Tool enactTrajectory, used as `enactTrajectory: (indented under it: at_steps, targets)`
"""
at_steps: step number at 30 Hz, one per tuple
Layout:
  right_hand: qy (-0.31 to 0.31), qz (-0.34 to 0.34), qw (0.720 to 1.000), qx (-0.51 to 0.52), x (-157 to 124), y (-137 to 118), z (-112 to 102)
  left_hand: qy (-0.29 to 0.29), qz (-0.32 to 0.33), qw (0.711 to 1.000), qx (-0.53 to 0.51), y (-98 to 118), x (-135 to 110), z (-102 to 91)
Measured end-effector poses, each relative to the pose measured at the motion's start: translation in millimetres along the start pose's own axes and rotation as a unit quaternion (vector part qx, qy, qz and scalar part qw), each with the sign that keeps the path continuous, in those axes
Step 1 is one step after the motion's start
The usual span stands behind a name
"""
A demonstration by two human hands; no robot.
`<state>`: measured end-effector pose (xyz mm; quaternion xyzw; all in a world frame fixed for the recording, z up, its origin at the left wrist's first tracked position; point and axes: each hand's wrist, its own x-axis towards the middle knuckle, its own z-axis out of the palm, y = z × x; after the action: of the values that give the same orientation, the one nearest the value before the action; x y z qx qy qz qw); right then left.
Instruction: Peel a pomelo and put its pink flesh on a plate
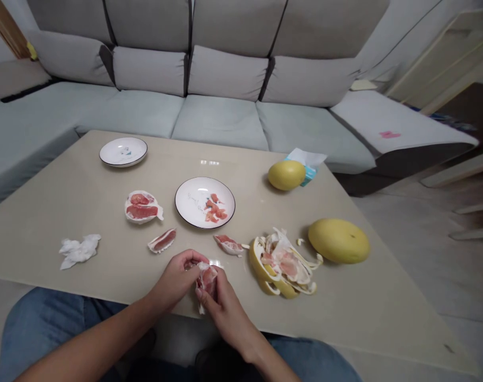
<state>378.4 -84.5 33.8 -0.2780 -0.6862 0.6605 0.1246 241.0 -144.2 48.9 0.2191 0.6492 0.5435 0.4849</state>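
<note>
Both my hands meet at the near edge of the beige table (66, 201). My left hand (177, 278) and my right hand (221, 302) are closed together on one pink pomelo segment (207, 278) with white membrane. Just beyond them lie two loose segments (162, 240) (228, 244). A larger peeled pomelo chunk (141, 207) sits further left. A white plate (193, 199) with a dark rim holds a few pink flesh pieces (214, 208). A pile of yellow peel (283, 265) lies right of my hands.
Two whole yellow pomelos (339, 240) (286, 174) lie on the right side, one against a tissue pack (309, 161). A second white plate (123, 151) sits far left. A crumpled tissue (79, 250) lies near left. A grey sofa (221, 114) wraps behind the table.
</note>
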Motion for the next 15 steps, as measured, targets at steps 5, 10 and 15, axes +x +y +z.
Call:
enactTrajectory:
  at_steps: [5,10,15]
  targets:
    - [-0.016,0.007,1.000,-0.001,2.0,0.2,-1.9,-0.007,0.008,1.000,0.000,-5.3,1.3,-3.3]
    - [-0.007,0.009,1.000,-0.019,3.8,-1.0,-6.1,-0.021,0.009,1.000,-0.017,-1.9,0.4,-3.8]
    - [-0.021,0.014,0.999,-0.026,0.6,-3.4,-8.1,-0.032,-0.030,0.996,-0.080,1.1,0.6,-0.1]
